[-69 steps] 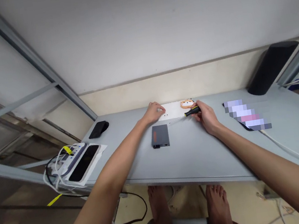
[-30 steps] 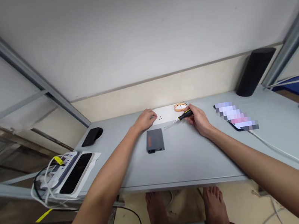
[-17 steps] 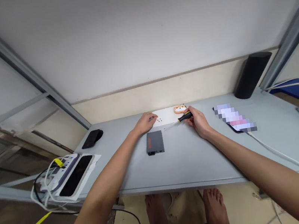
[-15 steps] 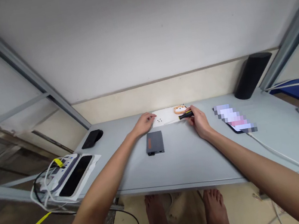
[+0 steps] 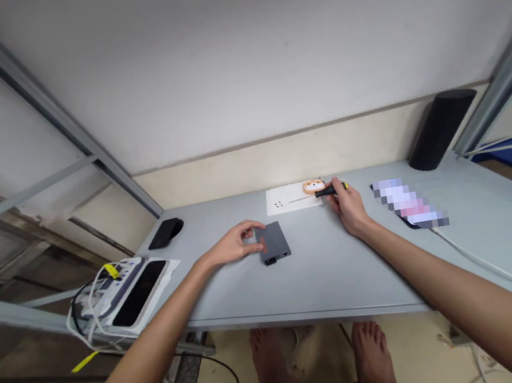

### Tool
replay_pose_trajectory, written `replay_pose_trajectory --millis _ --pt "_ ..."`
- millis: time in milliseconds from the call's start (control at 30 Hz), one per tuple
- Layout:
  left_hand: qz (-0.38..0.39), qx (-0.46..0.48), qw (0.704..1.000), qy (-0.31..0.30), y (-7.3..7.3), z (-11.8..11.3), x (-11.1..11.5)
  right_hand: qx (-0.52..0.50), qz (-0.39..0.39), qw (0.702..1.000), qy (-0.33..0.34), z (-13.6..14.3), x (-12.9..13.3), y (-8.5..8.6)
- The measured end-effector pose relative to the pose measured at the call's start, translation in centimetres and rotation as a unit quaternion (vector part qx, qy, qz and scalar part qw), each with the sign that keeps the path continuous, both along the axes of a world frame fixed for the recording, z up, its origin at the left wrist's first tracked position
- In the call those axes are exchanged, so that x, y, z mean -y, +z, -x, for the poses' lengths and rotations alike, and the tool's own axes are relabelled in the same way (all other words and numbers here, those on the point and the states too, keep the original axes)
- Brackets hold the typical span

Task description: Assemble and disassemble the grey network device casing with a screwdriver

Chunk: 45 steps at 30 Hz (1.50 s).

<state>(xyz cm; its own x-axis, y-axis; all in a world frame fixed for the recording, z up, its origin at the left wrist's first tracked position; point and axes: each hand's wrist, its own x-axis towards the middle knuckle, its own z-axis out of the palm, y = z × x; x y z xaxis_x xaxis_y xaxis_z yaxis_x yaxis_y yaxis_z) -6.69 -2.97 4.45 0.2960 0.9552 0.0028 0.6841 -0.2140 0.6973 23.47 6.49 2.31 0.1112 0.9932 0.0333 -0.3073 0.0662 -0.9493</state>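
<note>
A dark grey box (image 5: 273, 241) with an orange label and ports on its near edge lies slightly turned on the grey table. My left hand (image 5: 235, 242) is at its left edge, thumb and fingers apart, the fingertips touching the box. In my right hand (image 5: 347, 204) is a screwdriver (image 5: 325, 192) with a black and yellow handle, its thin shaft pointing left over a white sheet (image 5: 301, 204). Several small black screws (image 5: 278, 204) sit on the sheet's left part. An orange and white round object (image 5: 314, 186) rests at the sheet's back right.
On the grey table (image 5: 233, 292), a pixelated phone (image 5: 406, 202) and a black cylinder (image 5: 443, 129) stand to the right. At left are a black object (image 5: 165, 233), a dark phone (image 5: 140, 293) and a power strip (image 5: 127, 280) with cables.
My left hand has moved from the white sheet back to the grey box, which is now slightly turned. The screwdriver in my right hand has shifted, its shaft now over the sheet.
</note>
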Motion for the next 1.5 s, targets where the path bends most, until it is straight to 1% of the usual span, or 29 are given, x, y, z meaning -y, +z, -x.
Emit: replay_pose_trajectory --millis 133,200,267,333,400,467,500,633,733,833,967,1067,1167,1200,1267,1300,1333,1367,1433,1500 --pt "-0.049 -0.007 0.997 0.065 -1.2 -2.8 0.1 0.033 0.016 0.998 -0.049 0.0 0.4 0.3" --pt "-0.033 -0.028 0.997 0.070 -1.3 -4.2 0.3 0.058 0.016 0.996 -0.060 0.0 0.8 0.4" --pt "-0.014 -0.057 0.998 0.028 -1.1 -5.3 0.5 0.074 0.006 0.995 -0.061 0.0 1.3 0.5" --pt "-0.024 -0.073 0.997 -0.027 -1.0 -5.8 0.6 0.086 -0.002 0.994 -0.062 0.0 1.6 0.6" --pt "-0.071 -0.076 0.993 -0.059 -1.0 -6.0 0.5 0.092 -0.005 0.994 -0.067 0.1 1.7 0.7" --pt "-0.118 -0.069 0.989 -0.063 -1.3 -6.0 0.2 0.092 -0.002 0.993 -0.072 0.1 1.6 0.7" --pt "-0.128 -0.064 0.988 -0.064 -1.5 -5.9 0.1 0.091 -0.001 0.993 -0.073 0.0 1.5 0.7" --pt "-0.108 -0.042 0.991 -0.071 -2.4 -5.9 -0.7 0.084 0.004 0.994 -0.074 -0.1 1.1 0.5" --pt "-0.107 -0.038 0.992 -0.062 -2.8 -5.9 -0.9 0.076 0.009 0.993 -0.087 -0.2 1.0 0.3" --pt "-0.106 -0.044 0.992 -0.058 -2.7 -6.0 -0.8 0.071 0.008 0.992 -0.107 -0.2 0.9 0.1" --pt "-0.106 -0.070 0.990 -0.055 -2.1 -6.5 -0.6 0.066 0.013 0.990 -0.124 0.0 1.1 0.2" --pt "-0.105 -0.088 0.989 -0.054 -1.8 -7.1 -0.7 0.072 0.010 0.989 -0.131 -0.1 1.1 0.7" --pt "-0.093 -0.096 0.990 -0.055 -1.9 -7.5 -0.9 0.084 -0.005 0.982 -0.168 -0.4 1.2 1.7" --pt "-0.093 -0.096 0.990 -0.054 -1.9 -7.6 -1.0 0.089 -0.016 0.977 -0.192 -0.5 1.4 2.0" --pt "-0.099 -0.094 0.989 -0.053 -2.1 -7.8 -1.1 0.106 -0.065 0.961 -0.249 -0.3 2.1 2.6" --pt "-0.102 -0.091 0.989 -0.054 -2.2 -7.8 -1.2 0.126 -0.118 0.946 -0.274 0.1 2.7 2.8" --pt "-0.104 -0.089 0.989 -0.055 -2.3 -7.9 -1.2 0.148 -0.175 0.931 -0.283 0.6 3.4 2.9" --pt "-0.104 -0.087 0.989 -0.057 -2.4 -7.9 -1.2 0.169 -0.222 0.926 -0.256 1.2 4.2 2.9" --pt "-0.101 -0.080 0.990 -0.059 -2.5 -8.0 -1.3 0.208 -0.296 0.920 -0.152 2.5 5.7 2.7" --pt "-0.096 -0.064 0.992 -0.055 -2.7 -8.0 -1.3 0.247 -0.347 0.902 -0.067 3.6 7.0 2.3"
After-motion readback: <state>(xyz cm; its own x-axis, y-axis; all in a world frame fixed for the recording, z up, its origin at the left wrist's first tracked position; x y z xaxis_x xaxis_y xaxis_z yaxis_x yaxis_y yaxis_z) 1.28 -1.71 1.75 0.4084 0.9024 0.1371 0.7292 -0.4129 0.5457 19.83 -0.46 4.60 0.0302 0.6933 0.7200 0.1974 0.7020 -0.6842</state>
